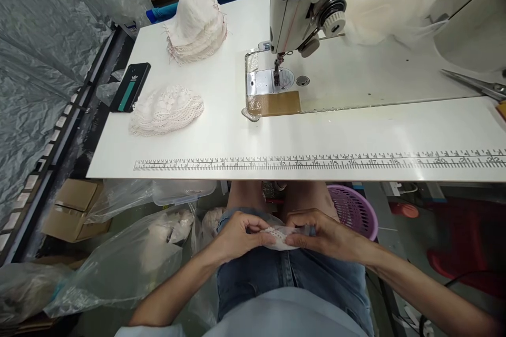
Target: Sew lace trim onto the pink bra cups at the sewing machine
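Above my lap, a small piece of white lacy fabric is stretched between both hands. My left hand pinches its left end between thumb and fingers. Its right end is gripped by my right hand in the same way. Sheer white material shows around the piece, partly covered by my fingers. On the table beyond lie a stack of white lace pieces and a stack of white fabric cups with frayed pinkish threads along their edges.
A sewing machine stands on the white table, whose front edge carries a printed ruler. A dark phone lies at the left, scissors at the right. Below are a purple basket, plastic bags and a cardboard box.
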Demonstrator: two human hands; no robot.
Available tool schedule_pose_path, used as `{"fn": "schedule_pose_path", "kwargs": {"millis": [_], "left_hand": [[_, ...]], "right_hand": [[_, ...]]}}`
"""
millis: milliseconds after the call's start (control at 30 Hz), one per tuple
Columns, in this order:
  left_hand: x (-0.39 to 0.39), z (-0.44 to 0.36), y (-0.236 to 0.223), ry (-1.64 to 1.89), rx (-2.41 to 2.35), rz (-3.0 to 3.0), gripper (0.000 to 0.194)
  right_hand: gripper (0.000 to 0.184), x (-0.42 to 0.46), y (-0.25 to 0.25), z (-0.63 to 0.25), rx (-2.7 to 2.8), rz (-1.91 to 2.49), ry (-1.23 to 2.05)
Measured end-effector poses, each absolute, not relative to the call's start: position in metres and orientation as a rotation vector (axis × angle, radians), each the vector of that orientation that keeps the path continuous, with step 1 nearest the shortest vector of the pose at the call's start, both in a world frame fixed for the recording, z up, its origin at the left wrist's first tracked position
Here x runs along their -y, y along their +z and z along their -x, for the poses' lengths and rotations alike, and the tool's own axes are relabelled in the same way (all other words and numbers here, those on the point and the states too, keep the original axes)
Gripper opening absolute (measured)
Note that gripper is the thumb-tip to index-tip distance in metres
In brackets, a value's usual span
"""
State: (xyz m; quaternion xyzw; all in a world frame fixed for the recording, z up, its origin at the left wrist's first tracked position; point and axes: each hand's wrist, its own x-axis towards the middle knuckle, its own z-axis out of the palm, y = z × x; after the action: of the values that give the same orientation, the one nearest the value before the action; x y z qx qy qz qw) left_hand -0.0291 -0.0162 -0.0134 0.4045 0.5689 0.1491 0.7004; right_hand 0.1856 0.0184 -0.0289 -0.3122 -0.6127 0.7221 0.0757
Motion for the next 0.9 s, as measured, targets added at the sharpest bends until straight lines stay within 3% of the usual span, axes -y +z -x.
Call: {"fn": "schedule_pose_path", "kwargs": {"millis": [167,267,400,500,667,833,900], "left_hand": [[0.016,0.034,-0.014,0.331,-1.239,-0.903,0.026],[0.015,0.036,-0.014,0.325,-1.232,-0.953,0.025],[0.015,0.036,-0.016,0.456,-1.283,-1.188,0.022],[0.014,0.029,-0.018,0.560,-1.404,-1.183,0.025],[0.011,0.012,-0.013,0.681,-1.256,-0.832,0.034],[0.012,0.020,-0.002,0.691,-1.149,-0.958,0.028],[0.012,0.028,-0.003,0.699,-1.294,-1.172,0.024]], "right_hand": [[0.032,-0.020,-0.027,-0.188,1.895,0.886,2.195],[0.029,-0.021,-0.028,-0.190,2.028,0.881,2.050],[0.017,-0.012,-0.027,-0.187,2.243,1.095,1.397],[0.022,0.002,-0.025,-0.179,2.182,1.163,1.065],[0.039,0.020,-0.029,-0.156,2.009,1.099,1.218],[0.013,0.011,-0.037,-0.149,1.829,1.155,1.300],[0.019,0.003,-0.037,-0.155,1.776,1.160,1.416]]}}
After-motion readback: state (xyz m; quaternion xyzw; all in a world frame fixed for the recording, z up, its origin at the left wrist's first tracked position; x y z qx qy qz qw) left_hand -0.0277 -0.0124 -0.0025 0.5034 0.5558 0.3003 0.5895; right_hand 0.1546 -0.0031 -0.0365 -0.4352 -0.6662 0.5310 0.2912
